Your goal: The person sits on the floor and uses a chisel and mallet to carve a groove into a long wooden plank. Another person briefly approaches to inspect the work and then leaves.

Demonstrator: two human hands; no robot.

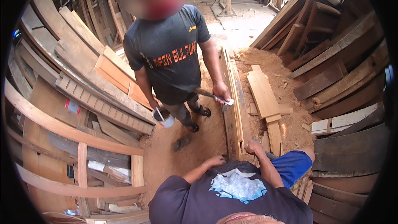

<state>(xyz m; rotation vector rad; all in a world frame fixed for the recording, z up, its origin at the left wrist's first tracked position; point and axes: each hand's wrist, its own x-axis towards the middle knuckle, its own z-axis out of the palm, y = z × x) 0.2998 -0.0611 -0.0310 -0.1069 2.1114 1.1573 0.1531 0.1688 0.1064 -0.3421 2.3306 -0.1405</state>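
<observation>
Long pale wooden boards (234, 112) stand on edge in front of me, running away from my body. At their near end, my left hand (214, 161) is on the left side, fingers bent around a small dark thing I cannot make out. My right hand (253, 147) is closed in a fist at the right side of the same end. What it grips is hidden; a grey bar-like thing (271, 156) shows behind the wrist. Across the boards' left side stands a co-worker (170, 54), holding a dark-handled tool with a white end (219, 99) and a small bucket (166, 120).
Flat planks (265, 95) lie on the sawdust-covered ground to the right. Timber (331, 79) leans along the right side. Stacked boards and a wooden frame (74, 128) line the left. A wooden trestle (226, 2) stands at the back.
</observation>
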